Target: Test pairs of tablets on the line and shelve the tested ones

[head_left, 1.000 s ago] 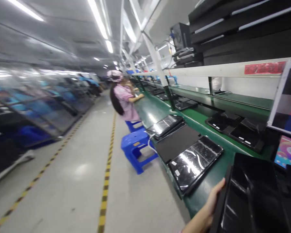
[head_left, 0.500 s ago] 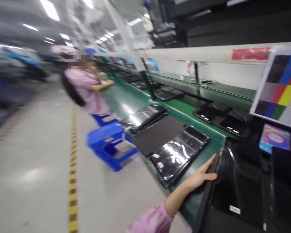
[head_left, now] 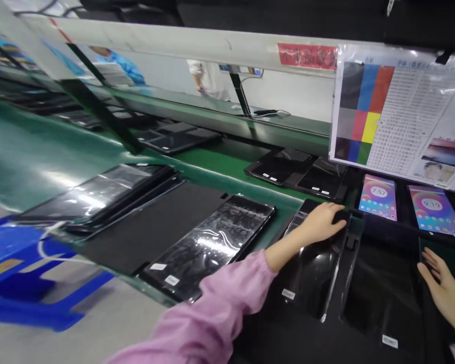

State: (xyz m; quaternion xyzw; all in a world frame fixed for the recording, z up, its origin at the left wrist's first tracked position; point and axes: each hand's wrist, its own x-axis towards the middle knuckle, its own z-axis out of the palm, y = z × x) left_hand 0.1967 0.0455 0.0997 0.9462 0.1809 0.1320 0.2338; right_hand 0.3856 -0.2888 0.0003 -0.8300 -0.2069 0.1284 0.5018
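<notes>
My left hand (head_left: pixel 320 222) reaches forward from a pink sleeve, its fingers curled over the far end of a black tablet in clear wrap (head_left: pixel 311 273). That tablet lies tilted on the dark work surface in front of me. A second dark tablet (head_left: pixel 379 298) lies just to its right. At the right edge of the view, my right hand (head_left: pixel 442 288) is open with fingers stretched, beside that second tablet. Whether it touches the tablet I cannot tell. Behind the hands stand two lit tablets (head_left: pixel 378 197) (head_left: pixel 436 211) showing colourful clock screens.
A colour-chart sheet (head_left: pixel 398 116) hangs above the lit tablets. On the green conveyor (head_left: pixel 220 167) to the left lie wrapped tablet stacks (head_left: pixel 212 242) (head_left: pixel 94 194) and a black mat (head_left: pixel 155 222). More tablets (head_left: pixel 288 169) sit further back. A blue stool (head_left: pixel 23 283) stands at lower left.
The view has swung right and down from the aisle to the bench. My left hand has slid from the tablet's side to its far end. My right hand has come into view.
</notes>
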